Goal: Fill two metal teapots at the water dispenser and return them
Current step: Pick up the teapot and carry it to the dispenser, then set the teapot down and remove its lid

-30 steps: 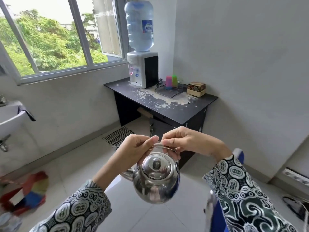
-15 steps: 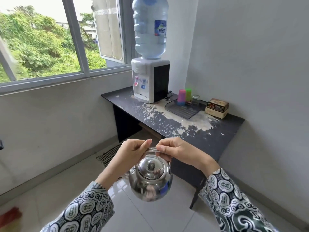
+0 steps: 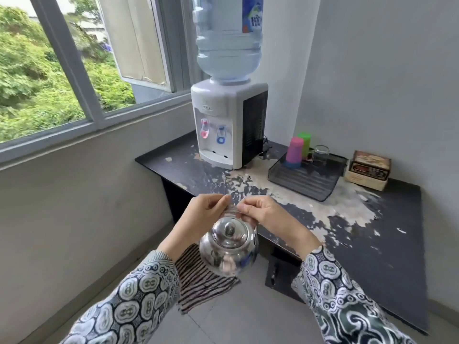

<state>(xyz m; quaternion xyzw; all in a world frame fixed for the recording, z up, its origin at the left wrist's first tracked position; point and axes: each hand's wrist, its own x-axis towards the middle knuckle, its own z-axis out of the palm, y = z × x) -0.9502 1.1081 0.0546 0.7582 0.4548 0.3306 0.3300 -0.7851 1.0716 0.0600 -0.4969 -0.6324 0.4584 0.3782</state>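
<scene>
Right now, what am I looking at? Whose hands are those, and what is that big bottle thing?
A person wears a camera on their head, so you see what they see, looking down. The left hand and right hand each pinch the thin handle of a shiny metal teapot, lid on. The big bottle sits on a water dispenser with a pink tap and a blue tap. It stands on a worn black table, beside a dark tray holding a pink cup, a green cup and a glass.

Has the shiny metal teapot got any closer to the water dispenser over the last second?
Yes. The shiny metal teapot has been carried toward the white water dispenser, now reaching the peeling black table's front edge.
</scene>
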